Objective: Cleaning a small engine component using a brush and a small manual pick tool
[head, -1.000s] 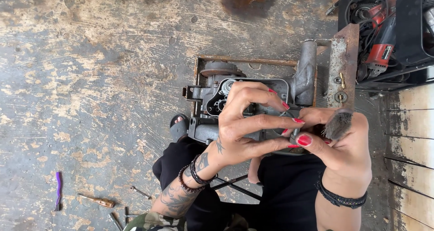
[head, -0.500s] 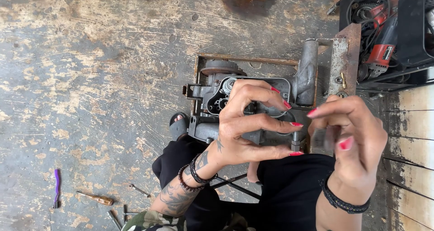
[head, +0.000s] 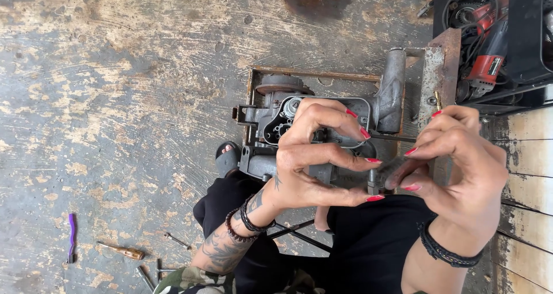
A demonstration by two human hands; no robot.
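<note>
A grey metal engine part [head: 271, 127] sits upright on the concrete floor [head: 115, 98] inside a rusty frame [head: 311, 74], just above the person's knees. The left hand [head: 314, 156] is clamped over its top, fingers spread. The right hand [head: 455, 156], just beside it, has its fingertips pinched together on a small dark piece [head: 391, 170]. One red power tool [head: 489, 55] lies top right. Lower left: one purple tool [head: 71, 236], one wooden-handled screwdriver [head: 122, 250], one small spanner [head: 175, 240].
</note>
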